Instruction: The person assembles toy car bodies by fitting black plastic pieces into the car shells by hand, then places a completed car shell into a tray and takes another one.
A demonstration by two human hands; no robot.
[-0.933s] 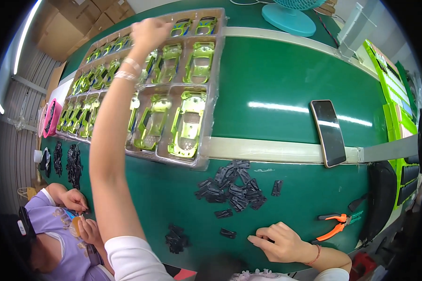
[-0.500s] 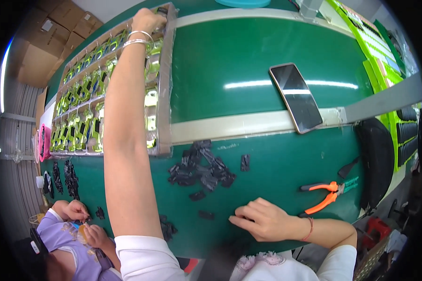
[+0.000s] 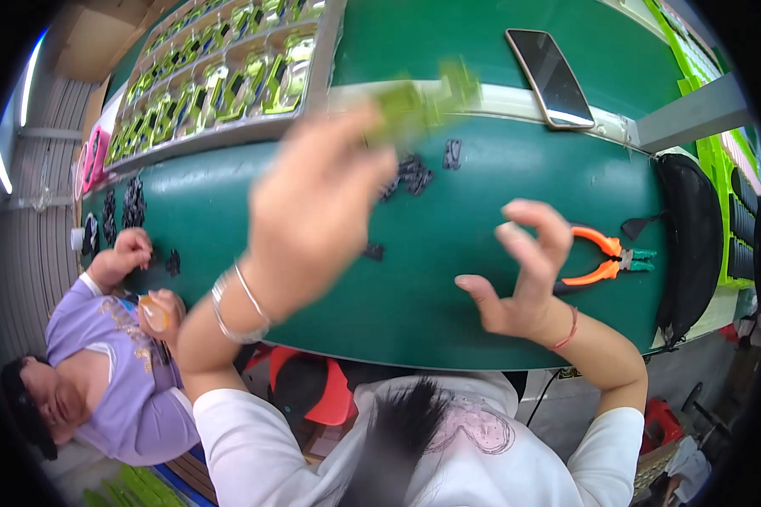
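Note:
My left hand (image 3: 317, 203), smeared by motion, is raised over the table with its fingers closed on a lime-green plastic part (image 3: 423, 97). The part is blurred, so its exact shape cannot be made out. To the right, my right hand (image 3: 528, 283) is held above the green table, thumb and fingers apart and nothing in them. Small black strip-like pieces (image 3: 414, 175) lie in a pile partly hidden behind my left hand. A single black piece (image 3: 453, 154) sits beside the pile. Pliers with orange handles (image 3: 600, 258) lie just right of my right hand.
At the far left stands a divided tray (image 3: 313, 93) of green parts. A phone (image 3: 550, 76) rests on the white strip. A black pouch (image 3: 689, 245) and a grey metal bar (image 3: 693, 110) are on the right. A co-worker in purple (image 3: 123, 372) sits at the left.
My left hand has come back from the tray toward me, carrying the green part. My right hand has lifted and its fingers have spread. The view has shifted nearer to me.

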